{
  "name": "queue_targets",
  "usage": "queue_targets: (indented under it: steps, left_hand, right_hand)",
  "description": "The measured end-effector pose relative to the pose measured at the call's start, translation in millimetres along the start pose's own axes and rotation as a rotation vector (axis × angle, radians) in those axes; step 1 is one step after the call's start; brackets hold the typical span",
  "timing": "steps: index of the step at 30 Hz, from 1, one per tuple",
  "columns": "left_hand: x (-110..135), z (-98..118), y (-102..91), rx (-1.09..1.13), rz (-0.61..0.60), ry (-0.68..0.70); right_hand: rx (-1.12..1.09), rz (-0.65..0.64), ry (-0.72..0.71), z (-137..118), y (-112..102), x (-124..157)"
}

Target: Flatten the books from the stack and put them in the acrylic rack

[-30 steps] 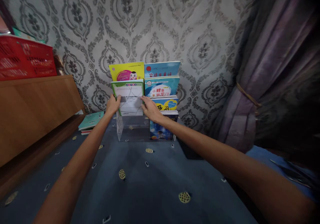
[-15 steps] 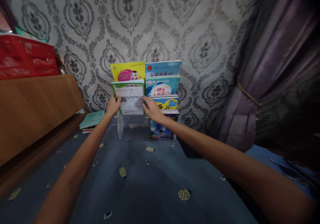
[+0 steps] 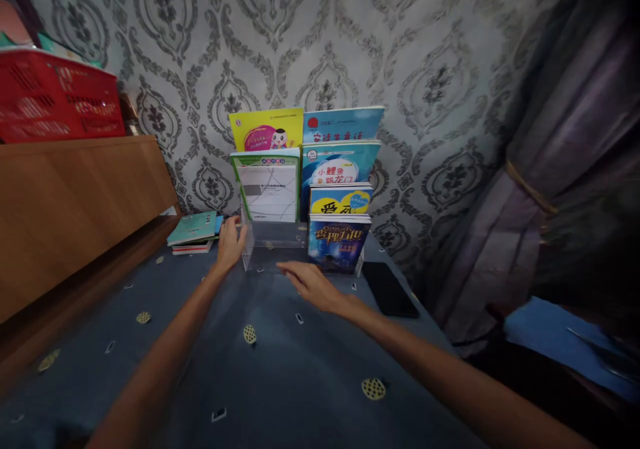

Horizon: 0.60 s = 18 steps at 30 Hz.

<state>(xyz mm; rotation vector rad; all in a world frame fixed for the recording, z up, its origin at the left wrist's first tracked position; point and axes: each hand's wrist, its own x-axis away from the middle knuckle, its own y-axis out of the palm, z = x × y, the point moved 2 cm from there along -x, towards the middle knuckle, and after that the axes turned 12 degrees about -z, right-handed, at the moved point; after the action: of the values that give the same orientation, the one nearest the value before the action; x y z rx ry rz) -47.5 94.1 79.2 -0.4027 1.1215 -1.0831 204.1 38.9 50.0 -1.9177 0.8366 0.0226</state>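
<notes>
A clear tiered book stand holds several books against the wallpapered wall. A green-and-white book sits in its left column below a yellow book. The right column shows blue books and a dark one in front. My left hand rests against the stand's left edge, fingers stretched out. Just in front of the stand my right hand hovers over the blue cloth, fingers spread, holding nothing.
A small stack of books lies left of the stand. A black phone lies to its right. A wooden cabinet with a red basket stands at the left. A purple curtain hangs at the right.
Both hands have let go of the green-and-white book, which now stands in the stand. They moved down and back toward me; the left now touches the stand's edge.
</notes>
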Motion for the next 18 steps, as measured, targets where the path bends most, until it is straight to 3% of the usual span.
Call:
queue_targets:
  steps: [4,8,13,18]
  left_hand:
    - [18.3,-36.9,6.1,-0.217,-0.105,-0.154]
    - [16.4,-72.5,-4.0,-0.428,-0.134,-0.351]
    - [7.0,-103.5,-12.2,-0.513,-0.195,-0.396]
    - [-3.1,-118.5,-11.9,-0.551,-0.292,-0.382]
  right_hand:
    - [-0.061,-0.011,0.139,8.2,43.0,38.3]
    - [-0.144,0.027,0.22,20.7,66.5,58.3]
    - [-0.178,0.037,0.204,21.3,69.4,62.2]
    - [-0.18,0.032,0.206,16.7,66.1,60.5]
